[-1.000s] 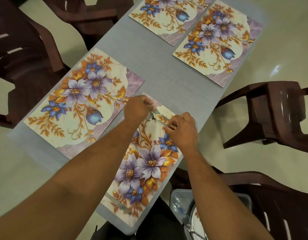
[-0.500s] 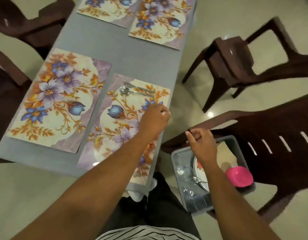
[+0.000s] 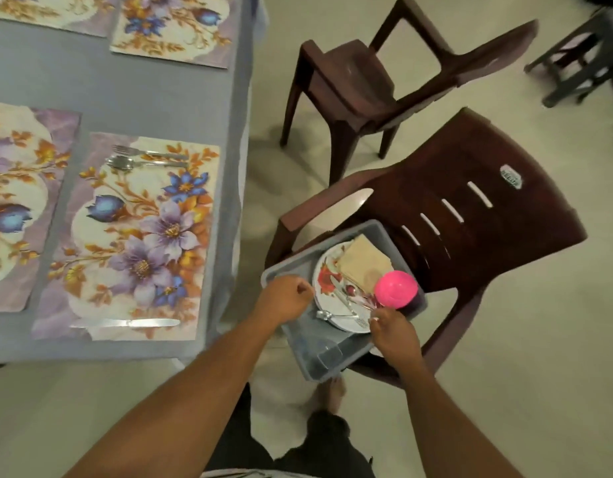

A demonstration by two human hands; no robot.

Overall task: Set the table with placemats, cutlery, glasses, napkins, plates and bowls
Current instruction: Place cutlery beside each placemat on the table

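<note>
The nearest floral placemat [image 3: 136,236] on the grey table [image 3: 143,94] carries a fork [image 3: 150,152] and a spoon [image 3: 139,163] at its far end and a knife [image 3: 125,322] at its near end. A grey tub [image 3: 332,372] stands on a brown chair's seat. Inside are a flowered plate [image 3: 327,281], folded napkins [image 3: 365,262], a pink bowl [image 3: 396,289], loose cutlery [image 3: 344,307] and clear glasses [image 3: 327,350]. My right hand [image 3: 393,331] pinches the ends of the cutlery on the plate. My left hand [image 3: 284,298] hovers curled over the tub's left rim, holding nothing.
The tub's chair [image 3: 470,215] stands right of the table, its back to the right. A second brown chair [image 3: 360,74] stands beyond it, and dark furniture [image 3: 584,53] is at the top right. Other placemats [image 3: 174,29] lie further along the table. Pale floor surrounds everything.
My view and both hands have swung right from the placemat to the tub on the chair. The right hand has dropped onto the cutlery; the left has left the table.
</note>
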